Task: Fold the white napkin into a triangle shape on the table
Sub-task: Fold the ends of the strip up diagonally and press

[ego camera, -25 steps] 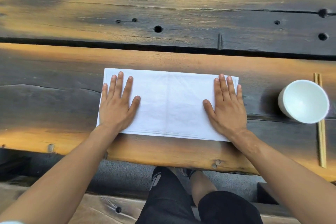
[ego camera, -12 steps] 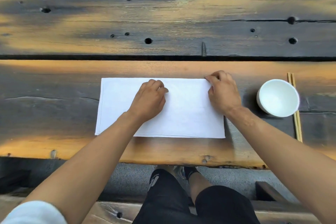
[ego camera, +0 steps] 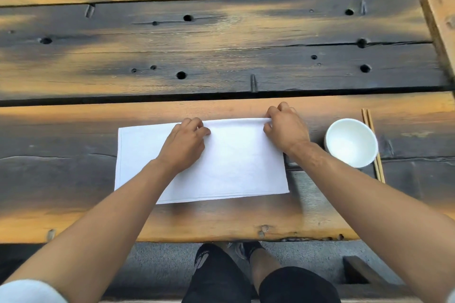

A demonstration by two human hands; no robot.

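- The white napkin [ego camera: 236, 167] lay flat as a long rectangle on the near plank of the table [ego camera: 221, 224], its near edge a little back from the table's front edge.
- My right hand [ego camera: 286, 128] had its fingers curled over the far right corner and pinched the cloth there.
- My left hand [ego camera: 183, 141] sat near the middle of the far edge with its fingers curled; it looked as if it pinched the top layer, though the fingertips were partly hidden.
- The napkin seemed to be doubled over, so I judged the chief risk was catching only one layer at the corner; the fold would then split open and the triangle come out lopsided.
- If my left hand lifted rather than anchored, the whole cloth could slide on the wood and the diagonal crease would start off the midpoint.
- The weathered planks had cracks and holes, and a dragged hem might snag or rumple.
- The white bowl [ego camera: 350, 142] stood just beside my right wrist, with the chopsticks [ego camera: 373, 145] lying behind it; a wide sweep of my forearm while bringing the corner across could knock the bowl or roll the sticks.
- Pulling too fast could have left a soft, wandering crease.
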